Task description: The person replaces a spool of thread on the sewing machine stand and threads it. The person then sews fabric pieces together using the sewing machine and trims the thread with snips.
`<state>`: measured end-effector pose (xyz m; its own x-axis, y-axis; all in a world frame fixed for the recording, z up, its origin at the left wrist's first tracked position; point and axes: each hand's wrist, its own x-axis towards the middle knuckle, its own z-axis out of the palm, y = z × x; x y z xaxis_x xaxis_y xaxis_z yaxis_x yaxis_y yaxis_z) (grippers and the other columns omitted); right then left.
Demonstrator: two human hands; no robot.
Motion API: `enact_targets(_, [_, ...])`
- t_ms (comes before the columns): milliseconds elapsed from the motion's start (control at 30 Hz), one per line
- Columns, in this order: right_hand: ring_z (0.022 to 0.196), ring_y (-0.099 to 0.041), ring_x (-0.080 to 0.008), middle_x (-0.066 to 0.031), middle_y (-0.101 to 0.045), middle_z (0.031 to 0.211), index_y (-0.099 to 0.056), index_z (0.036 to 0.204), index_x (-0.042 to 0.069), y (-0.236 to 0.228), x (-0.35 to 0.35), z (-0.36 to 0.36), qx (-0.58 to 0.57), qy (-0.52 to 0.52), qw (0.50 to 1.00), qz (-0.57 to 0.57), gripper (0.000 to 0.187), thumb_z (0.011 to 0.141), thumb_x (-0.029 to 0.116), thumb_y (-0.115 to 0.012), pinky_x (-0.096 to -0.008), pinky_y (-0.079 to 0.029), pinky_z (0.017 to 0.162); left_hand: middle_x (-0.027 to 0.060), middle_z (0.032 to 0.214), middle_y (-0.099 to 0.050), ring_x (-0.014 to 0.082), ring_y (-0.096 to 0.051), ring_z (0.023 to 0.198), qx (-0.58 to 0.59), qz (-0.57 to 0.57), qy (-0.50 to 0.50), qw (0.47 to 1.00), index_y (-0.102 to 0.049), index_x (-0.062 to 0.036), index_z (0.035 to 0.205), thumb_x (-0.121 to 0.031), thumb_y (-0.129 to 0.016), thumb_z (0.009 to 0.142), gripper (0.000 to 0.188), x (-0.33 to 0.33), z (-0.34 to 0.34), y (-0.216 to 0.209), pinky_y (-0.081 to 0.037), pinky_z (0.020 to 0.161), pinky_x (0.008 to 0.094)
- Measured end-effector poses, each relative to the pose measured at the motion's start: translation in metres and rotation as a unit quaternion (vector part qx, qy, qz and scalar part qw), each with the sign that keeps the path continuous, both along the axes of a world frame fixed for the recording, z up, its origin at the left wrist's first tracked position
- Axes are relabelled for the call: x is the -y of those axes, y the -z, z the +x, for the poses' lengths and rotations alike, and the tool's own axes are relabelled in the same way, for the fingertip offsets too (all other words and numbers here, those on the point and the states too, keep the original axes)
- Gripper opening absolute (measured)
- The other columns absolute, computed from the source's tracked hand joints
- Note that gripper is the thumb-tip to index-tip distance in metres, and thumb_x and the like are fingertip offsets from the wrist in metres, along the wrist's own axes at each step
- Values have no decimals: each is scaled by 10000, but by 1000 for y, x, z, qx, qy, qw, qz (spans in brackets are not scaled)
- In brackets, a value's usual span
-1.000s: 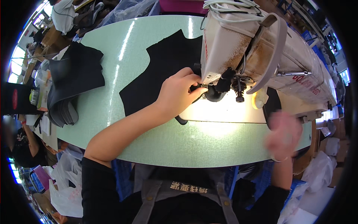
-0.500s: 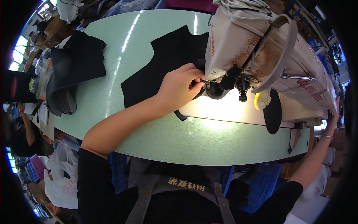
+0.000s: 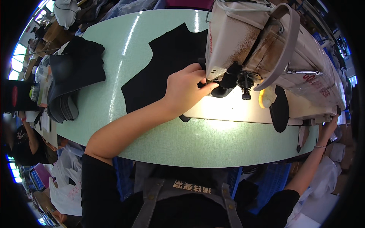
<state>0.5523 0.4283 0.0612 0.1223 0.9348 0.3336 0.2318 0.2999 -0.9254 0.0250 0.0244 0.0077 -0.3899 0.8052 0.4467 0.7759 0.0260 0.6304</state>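
Note:
My left hand (image 3: 185, 88) is at the needle end of a white, rust-stained sewing machine (image 3: 235, 41). Its fingers curl in beside the head and the thumb points toward the needle area; whatever they grip is hidden. A large black cut piece of sheet material (image 3: 173, 53) lies flat on the table behind that hand, partly under the machine head. At the machine's far right end is my right hand (image 3: 330, 126), mostly hidden behind the housing, its fingers out of sight. A lamp lights the white machine bed (image 3: 224, 110).
Black curved pieces (image 3: 76, 62) are stacked on the left of the pale green table (image 3: 171, 142). A narrow black piece (image 3: 280, 110) hangs over the bed beside a yellow-and-white item (image 3: 267, 97). Blue crates (image 3: 270, 182) stand below the table edge. Another person sits at far left.
My left thumb has extended rightward, away from its pinch near the needle. My right hand has come lower at the machine's end. The whole view has shifted slightly.

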Motion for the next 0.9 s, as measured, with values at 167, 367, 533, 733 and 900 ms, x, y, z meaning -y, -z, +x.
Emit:
enact_targets(167, [1000,-639,-228,-137,-642,1143,-579,1205,-70,-18,84,-61,128,116,946,273,323,1004,182,-547,-340,-529,839,20,766,-607,202,-638,602,6,25,-6,1000,-700,-74,851,-163,-732,802,106,-2,0,3,-485,531,318])
enact_targets(367, [907,-650,-308,-137,-656,1006,-643,1046,-5,24,253,-217,554,-210,719,362,240,807,-21,-631,-403,-530,820,40,790,-617,217,-644,657,28,21,15,999,-687,-53,867,-153,-719,814,118,0,-3,0,-490,568,319])
enact_targets(533, [993,-609,-369,-188,-607,1102,-583,1107,-5,55,240,-309,419,-225,844,249,285,828,-38,-537,-427,-499,830,54,793,-620,221,-610,624,6,5,20,1000,-680,-35,883,-162,-716,826,144,0,-4,-1,-480,568,320])
enact_targets(733, [963,-605,-420,-237,-606,1096,-548,1103,-16,60,222,-315,446,-216,844,205,253,861,-35,-477,-468,-493,800,60,783,-624,220,-610,617,30,9,32,999,-683,-32,883,-170,-719,826,154,-2,-7,-1,-479,567,325])
enact_targets(900, [876,-636,-413,-212,-652,948,-542,1067,-36,25,281,-303,378,-208,877,212,169,904,3,-528,-458,-510,767,73,805,-639,217,-609,615,91,-10,45,995,-680,-25,882,-175,-721,825,165,-3,-10,-1,-479,575,327])
